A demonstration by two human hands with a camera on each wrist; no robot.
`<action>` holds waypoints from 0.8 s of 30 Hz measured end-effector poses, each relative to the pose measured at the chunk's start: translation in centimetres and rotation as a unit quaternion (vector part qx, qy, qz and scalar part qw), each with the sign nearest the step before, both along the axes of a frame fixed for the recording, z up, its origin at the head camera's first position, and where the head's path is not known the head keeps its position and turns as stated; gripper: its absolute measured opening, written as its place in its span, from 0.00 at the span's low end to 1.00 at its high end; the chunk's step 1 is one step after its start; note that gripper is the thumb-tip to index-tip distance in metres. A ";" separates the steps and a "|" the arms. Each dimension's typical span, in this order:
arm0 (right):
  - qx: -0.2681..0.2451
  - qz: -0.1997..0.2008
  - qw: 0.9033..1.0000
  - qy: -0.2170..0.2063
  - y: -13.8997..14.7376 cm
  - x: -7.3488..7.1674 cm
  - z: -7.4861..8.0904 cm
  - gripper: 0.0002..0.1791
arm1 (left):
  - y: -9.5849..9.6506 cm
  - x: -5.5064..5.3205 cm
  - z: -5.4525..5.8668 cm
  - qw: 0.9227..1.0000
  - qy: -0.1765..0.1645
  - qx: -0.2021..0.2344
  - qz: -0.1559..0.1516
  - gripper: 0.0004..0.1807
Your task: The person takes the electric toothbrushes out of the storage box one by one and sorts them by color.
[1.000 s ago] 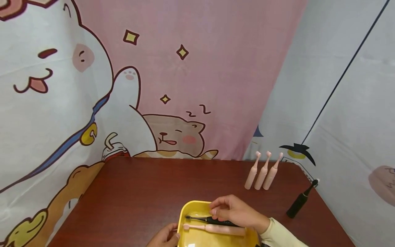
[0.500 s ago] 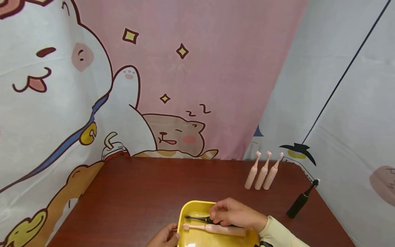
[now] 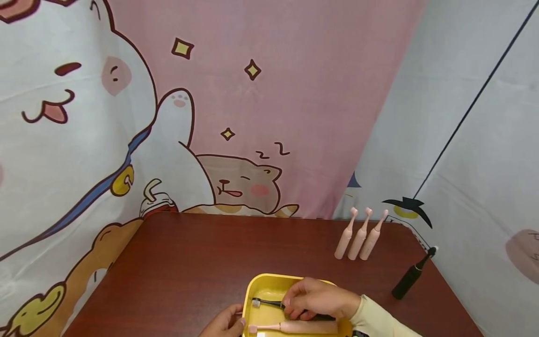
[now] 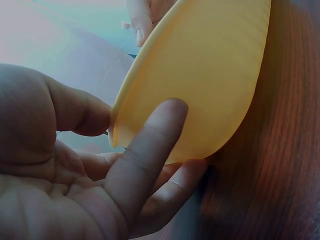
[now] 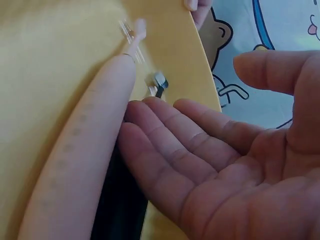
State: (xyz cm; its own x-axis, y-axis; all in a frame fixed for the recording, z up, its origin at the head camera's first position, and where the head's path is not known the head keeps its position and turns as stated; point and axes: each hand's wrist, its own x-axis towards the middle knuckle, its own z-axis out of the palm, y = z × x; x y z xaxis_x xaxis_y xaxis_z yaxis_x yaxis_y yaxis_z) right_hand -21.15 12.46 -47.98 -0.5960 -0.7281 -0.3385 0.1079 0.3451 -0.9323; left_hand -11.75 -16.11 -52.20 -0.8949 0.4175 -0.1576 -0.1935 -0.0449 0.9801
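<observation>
A yellow plastic tray (image 3: 247, 291) lies at the bottom of the head view. My left hand (image 3: 224, 323) grips its left rim, the thumb at the edge and fingers against the outer wall (image 4: 215, 75). Inside lie a black electric toothbrush (image 3: 271, 303) and, nearer to me, a pink electric toothbrush (image 3: 307, 327), both heads to the left. Over the black one is my right hand (image 3: 316, 299), hiding part of its handle. In the right wrist view the fingertips (image 5: 137, 137) touch beside the handles, fairly straight, with the thumb apart.
Three pink electric toothbrushes (image 3: 357, 241) stand upright in a row at the table's back right. Another black electric toothbrush (image 3: 406, 282) stands near the right edge. A cartoon-printed cloth (image 3: 294, 117) hangs behind the brown table (image 3: 189, 262).
In the tray, the pink toothbrush has shifted toward me. The black one has turned, so its bristles now show, and my right hand has moved slightly nearer. My left hand keeps its hold.
</observation>
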 end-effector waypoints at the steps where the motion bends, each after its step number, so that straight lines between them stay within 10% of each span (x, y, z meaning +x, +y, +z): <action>1: -0.002 0.005 1.000 -0.002 -0.1 0.1 -0.1 0.16 | 0.0 0.0 0.0 1.000 0.003 -0.004 0.001 0.28; 24: 0.080 0.104 0.989 0.062 -2.0 1.4 -0.5 0.16 | -0.2 -0.2 0.3 1.000 -0.007 -0.028 0.004 0.27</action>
State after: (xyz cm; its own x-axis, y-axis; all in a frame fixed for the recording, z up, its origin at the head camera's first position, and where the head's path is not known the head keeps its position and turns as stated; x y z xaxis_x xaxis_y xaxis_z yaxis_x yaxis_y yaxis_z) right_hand -19.73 10.46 -48.47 -0.4826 -0.7828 -0.3928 -0.0931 0.4918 -0.8657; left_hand -11.97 -16.28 -51.87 -0.8959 0.4006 -0.1921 -0.2061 0.0082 0.9785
